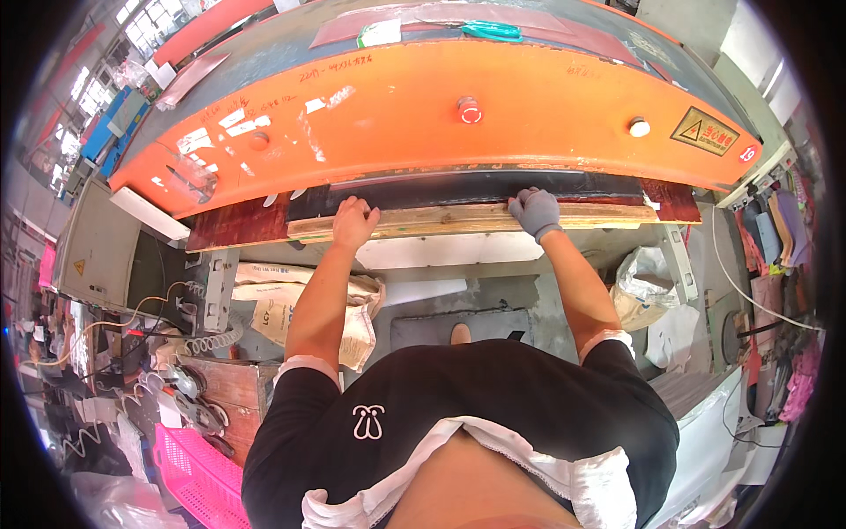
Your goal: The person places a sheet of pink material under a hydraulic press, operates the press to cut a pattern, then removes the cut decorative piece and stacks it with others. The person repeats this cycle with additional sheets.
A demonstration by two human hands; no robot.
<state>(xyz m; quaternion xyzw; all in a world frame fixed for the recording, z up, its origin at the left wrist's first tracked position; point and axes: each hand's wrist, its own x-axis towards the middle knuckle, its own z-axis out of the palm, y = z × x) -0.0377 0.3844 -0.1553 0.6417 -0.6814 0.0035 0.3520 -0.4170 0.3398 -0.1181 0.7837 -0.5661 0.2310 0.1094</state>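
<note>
Both arms reach forward to a wide wooden board [458, 217] with a dark top sheet [441, 189], set at the front of a large orange machine [388, 115]. At the left of its front edge my bare left hand [354, 222] is closed over the wood, fingers curled on top. Farther right, my right hand [536, 213] wears a grey glove and grips the same edge. The board rests on a dark red wooden table [238, 222], and its far side goes under the orange beam. My thumbs are partly hidden.
On the beam's face sit a red push button [470, 110] and a white-topped knob [638, 128]. Paper sacks [291, 304] lie below left, a white bag [643, 278] below right. A pink basket [203, 476] stands lower left. Hanging colourful pieces [782, 225] line the right.
</note>
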